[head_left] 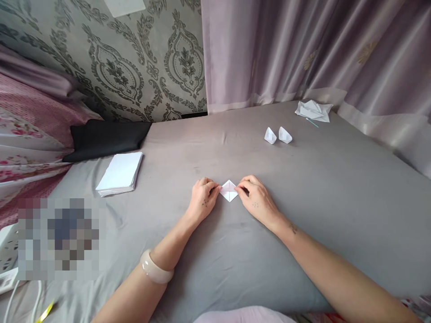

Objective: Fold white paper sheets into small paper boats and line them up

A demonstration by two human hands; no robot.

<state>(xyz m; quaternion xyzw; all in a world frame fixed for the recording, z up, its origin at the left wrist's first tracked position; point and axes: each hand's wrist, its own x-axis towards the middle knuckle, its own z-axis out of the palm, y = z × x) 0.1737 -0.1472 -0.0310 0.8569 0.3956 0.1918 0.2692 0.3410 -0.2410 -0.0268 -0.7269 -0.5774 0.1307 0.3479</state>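
Note:
A small white folded paper (229, 192), diamond-shaped with crease lines crossing its middle, is between my two hands over the grey cloth. My left hand (204, 197) pinches its left corner between thumb and fingers. At the opposite corner, my right hand (255, 197) grips the paper the same way. Beyond my right hand, two small folded paper boats (270, 135) stand side by side on the cloth. The fingertips cover the paper's side corners.
To the left lies a stack of white paper (121, 172), with a black cloth (109, 137) behind it. Far right are flat folded papers (313, 110) and a thin blue-tipped stick (313, 123). A power strip (8, 244) with white cables is at the left edge. Curtains hang behind.

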